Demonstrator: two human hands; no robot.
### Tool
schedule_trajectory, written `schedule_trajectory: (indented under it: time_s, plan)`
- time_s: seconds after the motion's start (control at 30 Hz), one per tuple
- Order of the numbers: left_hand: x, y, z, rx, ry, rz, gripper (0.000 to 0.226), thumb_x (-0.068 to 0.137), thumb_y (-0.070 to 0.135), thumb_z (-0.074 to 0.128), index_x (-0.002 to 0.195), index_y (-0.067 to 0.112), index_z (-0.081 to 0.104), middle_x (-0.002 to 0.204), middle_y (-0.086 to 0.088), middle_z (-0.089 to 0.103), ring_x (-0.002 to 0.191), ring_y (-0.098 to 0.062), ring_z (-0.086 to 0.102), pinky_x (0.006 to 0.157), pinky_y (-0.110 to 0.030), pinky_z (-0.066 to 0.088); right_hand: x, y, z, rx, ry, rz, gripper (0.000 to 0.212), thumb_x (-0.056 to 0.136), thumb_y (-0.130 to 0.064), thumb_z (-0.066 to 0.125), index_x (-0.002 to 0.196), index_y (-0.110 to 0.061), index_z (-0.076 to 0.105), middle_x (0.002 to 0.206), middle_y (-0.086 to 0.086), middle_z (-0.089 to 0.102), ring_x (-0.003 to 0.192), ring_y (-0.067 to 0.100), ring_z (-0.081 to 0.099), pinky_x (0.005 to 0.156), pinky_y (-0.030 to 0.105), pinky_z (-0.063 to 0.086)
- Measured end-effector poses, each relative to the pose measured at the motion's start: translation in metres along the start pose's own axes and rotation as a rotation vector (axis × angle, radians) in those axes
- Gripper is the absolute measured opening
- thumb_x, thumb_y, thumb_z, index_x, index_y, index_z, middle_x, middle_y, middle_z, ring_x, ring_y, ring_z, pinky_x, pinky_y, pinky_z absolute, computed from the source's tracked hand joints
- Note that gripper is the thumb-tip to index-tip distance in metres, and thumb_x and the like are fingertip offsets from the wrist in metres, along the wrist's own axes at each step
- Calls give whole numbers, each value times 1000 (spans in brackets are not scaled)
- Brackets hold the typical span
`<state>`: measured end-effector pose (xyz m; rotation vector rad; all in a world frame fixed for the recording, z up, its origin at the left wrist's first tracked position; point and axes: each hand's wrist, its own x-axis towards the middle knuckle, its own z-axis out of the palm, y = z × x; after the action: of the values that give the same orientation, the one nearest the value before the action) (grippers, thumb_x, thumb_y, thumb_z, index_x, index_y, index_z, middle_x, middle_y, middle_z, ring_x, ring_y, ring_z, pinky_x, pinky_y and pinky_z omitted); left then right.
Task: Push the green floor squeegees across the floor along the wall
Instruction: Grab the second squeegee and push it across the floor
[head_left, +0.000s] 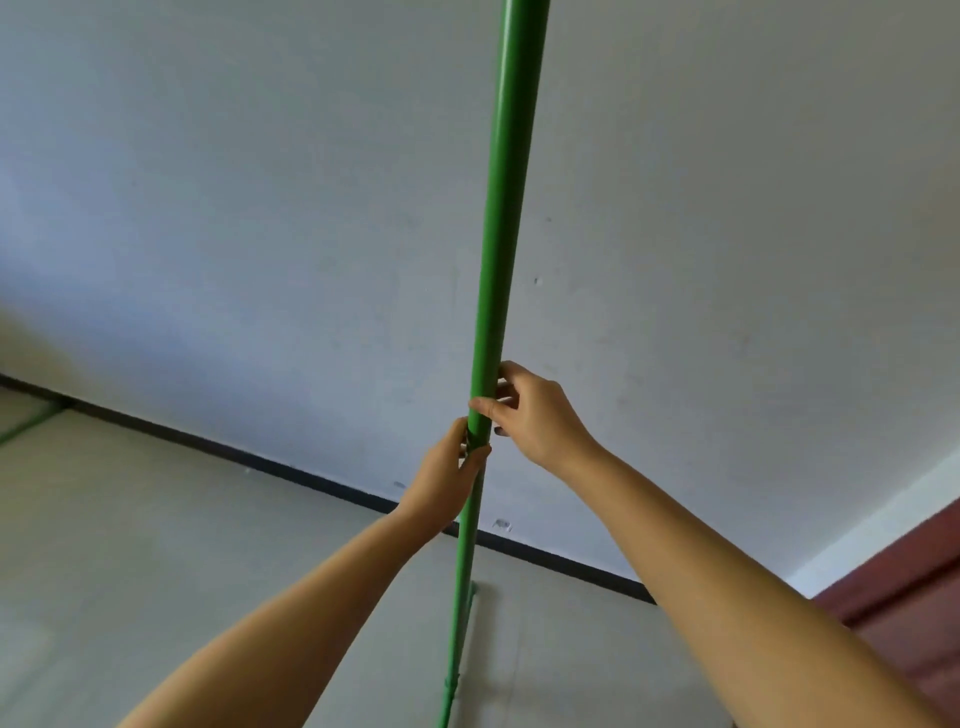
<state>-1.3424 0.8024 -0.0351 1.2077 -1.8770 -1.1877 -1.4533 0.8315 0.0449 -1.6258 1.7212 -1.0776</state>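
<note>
A long green squeegee pole (501, 249) runs upright through the middle of the view, from the top edge down to the bottom edge. My left hand (447, 480) grips it from the left, just below my right hand (535, 410), whose fingers wrap the pole from the right. The squeegee's head is hard to make out; a green part (471, 597) shows low on the floor beside the pole. A second green handle (23, 428) lies on the floor at the far left, near the wall's base.
A white wall (260, 208) fills the upper view, with a black skirting strip (291, 467) along its base. Pale grey floor (156, 545) spreads below it. A dark red door or panel (914, 587) stands at the right edge.
</note>
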Motion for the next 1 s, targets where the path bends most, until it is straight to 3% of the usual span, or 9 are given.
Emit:
schedule_trajectory:
  time_s: [0.3,0.47,0.67,0.8,1.0]
  plan:
    - [71,10,39,9,170,-47,25,93,15,45,118,11,46,114,-15,63,106,-27,60,82,-31,47,82,45,-48,-18,-172,-154,31,80,-23,64,109,-18,53,89,12,66,79,31,67,75,46,58]
    - [117,20,58,50,248,-100,25,93,18,45,118,12,45,114,-16,64,106,-29,60,88,-40,51,131,66,-75,-13,-270,-199,33,81,-24,63,111,-18,52,90,15,68,80,31,67,77,46,58]
    - [144,31,64,110,264,-130,23,94,19,42,116,14,42,114,-15,63,105,-27,60,94,-43,51,172,80,-91,-9,-373,-303,33,79,-29,65,109,-23,52,90,10,69,80,26,67,79,44,57]
    - [143,36,67,179,264,-177,25,95,21,40,119,14,39,117,-13,61,105,-24,59,93,-37,51,186,87,-96,-12,-483,-456,39,78,-29,66,113,-21,51,94,8,69,83,26,68,81,38,57]
    - [129,42,80,193,399,-277,35,95,20,40,129,18,32,124,-15,59,110,-25,59,97,-38,51,197,85,-90,-15,-675,-671,44,77,-29,66,115,-16,50,86,-4,61,72,13,60,74,27,55]
